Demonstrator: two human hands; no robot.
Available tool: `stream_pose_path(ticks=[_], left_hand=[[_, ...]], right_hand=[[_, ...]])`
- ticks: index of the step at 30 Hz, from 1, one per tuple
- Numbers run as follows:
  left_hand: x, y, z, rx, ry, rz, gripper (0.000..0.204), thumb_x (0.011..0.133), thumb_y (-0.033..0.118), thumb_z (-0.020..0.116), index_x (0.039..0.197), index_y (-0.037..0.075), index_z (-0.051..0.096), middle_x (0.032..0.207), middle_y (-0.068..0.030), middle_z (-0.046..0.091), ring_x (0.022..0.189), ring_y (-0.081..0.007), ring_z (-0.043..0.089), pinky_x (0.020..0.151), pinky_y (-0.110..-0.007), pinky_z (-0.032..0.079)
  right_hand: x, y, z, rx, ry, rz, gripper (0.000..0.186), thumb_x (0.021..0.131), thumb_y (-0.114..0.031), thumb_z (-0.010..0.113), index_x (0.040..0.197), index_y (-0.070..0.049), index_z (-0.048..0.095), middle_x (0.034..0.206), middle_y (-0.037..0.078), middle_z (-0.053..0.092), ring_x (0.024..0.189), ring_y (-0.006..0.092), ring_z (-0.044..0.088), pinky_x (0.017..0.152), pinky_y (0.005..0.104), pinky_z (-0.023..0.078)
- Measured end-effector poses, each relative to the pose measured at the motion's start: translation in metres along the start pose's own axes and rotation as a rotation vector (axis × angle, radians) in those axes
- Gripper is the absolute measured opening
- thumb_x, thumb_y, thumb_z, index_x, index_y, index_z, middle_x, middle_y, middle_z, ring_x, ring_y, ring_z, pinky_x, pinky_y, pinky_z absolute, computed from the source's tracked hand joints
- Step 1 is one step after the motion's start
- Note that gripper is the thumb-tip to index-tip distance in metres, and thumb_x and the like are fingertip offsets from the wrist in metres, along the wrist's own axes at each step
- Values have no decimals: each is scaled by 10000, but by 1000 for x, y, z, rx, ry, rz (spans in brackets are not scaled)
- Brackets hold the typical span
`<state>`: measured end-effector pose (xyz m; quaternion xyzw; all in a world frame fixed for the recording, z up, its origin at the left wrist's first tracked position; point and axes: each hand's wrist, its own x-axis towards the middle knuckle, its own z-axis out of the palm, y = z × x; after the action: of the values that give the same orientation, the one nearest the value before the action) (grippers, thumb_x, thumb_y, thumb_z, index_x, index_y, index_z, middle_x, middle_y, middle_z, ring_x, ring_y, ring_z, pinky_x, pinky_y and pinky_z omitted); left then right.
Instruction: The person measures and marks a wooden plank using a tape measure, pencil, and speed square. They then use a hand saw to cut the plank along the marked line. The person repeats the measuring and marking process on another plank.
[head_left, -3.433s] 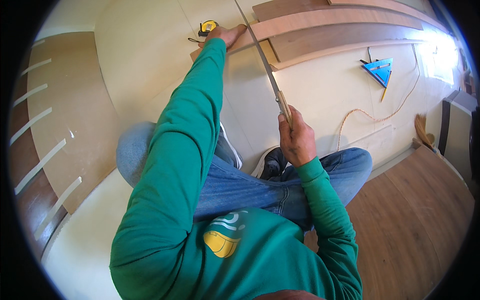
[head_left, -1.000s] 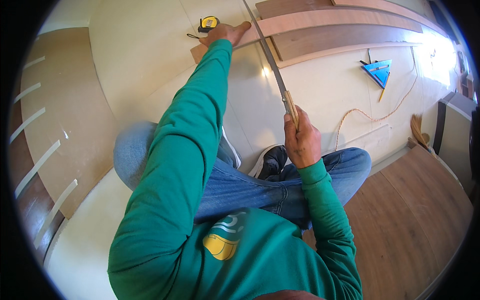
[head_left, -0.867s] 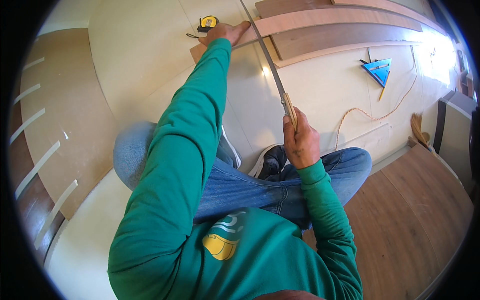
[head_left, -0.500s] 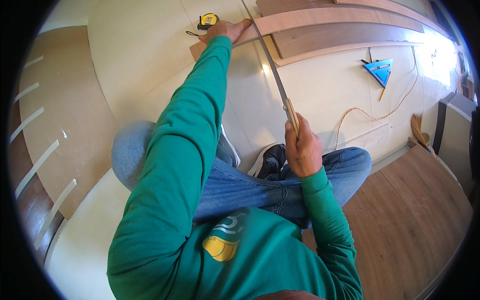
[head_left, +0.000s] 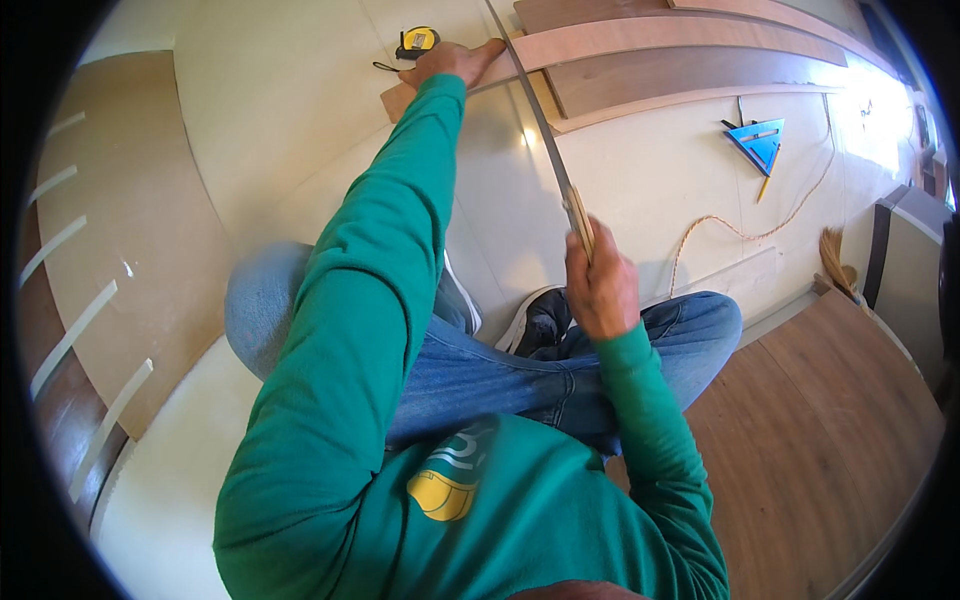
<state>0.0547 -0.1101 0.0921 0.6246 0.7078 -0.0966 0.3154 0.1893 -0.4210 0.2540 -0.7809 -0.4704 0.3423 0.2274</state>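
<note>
From the head view, the person sits on the pale floor (head_left: 300, 130) in jeans and a green sleeve, sawing a plank. The right hand (head_left: 600, 285) has its fingers clenched round the wooden grip of a handsaw (head_left: 545, 150), whose long thin blade runs up and away to meet the light wooden plank (head_left: 640, 40) near its left end. The left hand (head_left: 452, 62) is stretched far out and lies pressed flat on that plank end, fingers spread rather than gripping anything, just beside the blade. The blade sits at the plank's edge; how deep the cut goes I cannot tell from here, so the sawing looks underway but not finished, with the end piece not yet parted. A yellow tape measure (head_left: 417, 41) lies just beyond the left hand. Darker boards (head_left: 690, 78) lie next to the plank. A blue triangular square (head_left: 757, 142) and a loose cord (head_left: 740, 232) rest well apart to the right. No box, bin or other container shows anywhere.
</note>
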Motion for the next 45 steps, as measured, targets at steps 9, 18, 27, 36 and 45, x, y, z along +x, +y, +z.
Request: stream_pose_path(ticks=[9,18,27,36,45], left_hand=[[-8,11,1,36,58,12,936,796,876,492,1122,59,810,1162,-187,767,1169,-375,688,1113,-556,362],[4,2,-3,16,-110,-16,900,801,862,443,1285,178,772,1383,-120,697,1380,-383,566,1204,-738,143],[13,0,2,-25,-130,-25,939,797,860,474,1338,137,734,1380,-144,691,1397,-375,546,1204,-727,105],[-14,11,-20,-101,-74,-9,909,782,830,545,1184,51,783,1222,-181,751,1180,-353,687,1170,-590,274],[-13,6,-22,-39,-155,-3,995,770,875,463,1303,81,740,1410,-172,669,1371,-394,571,1191,-716,173]], right_hand=[[58,8,30,-24,69,-67,281,1025,-199,609,1238,-16,602,833,292,701,785,510,682,705,570,553],[-2,0,2,21,32,77,316,1032,-184,609,1296,-11,613,915,293,715,831,498,700,729,534,568],[2,-5,-15,82,64,51,324,1039,-205,616,1295,-6,633,843,260,705,772,452,712,686,480,567],[13,-2,3,101,31,27,304,1027,-182,622,1269,3,625,796,267,691,742,473,699,649,512,555],[-31,-5,-8,78,6,42,323,1022,-156,617,1309,-11,582,889,303,699,826,513,687,713,559,551]])
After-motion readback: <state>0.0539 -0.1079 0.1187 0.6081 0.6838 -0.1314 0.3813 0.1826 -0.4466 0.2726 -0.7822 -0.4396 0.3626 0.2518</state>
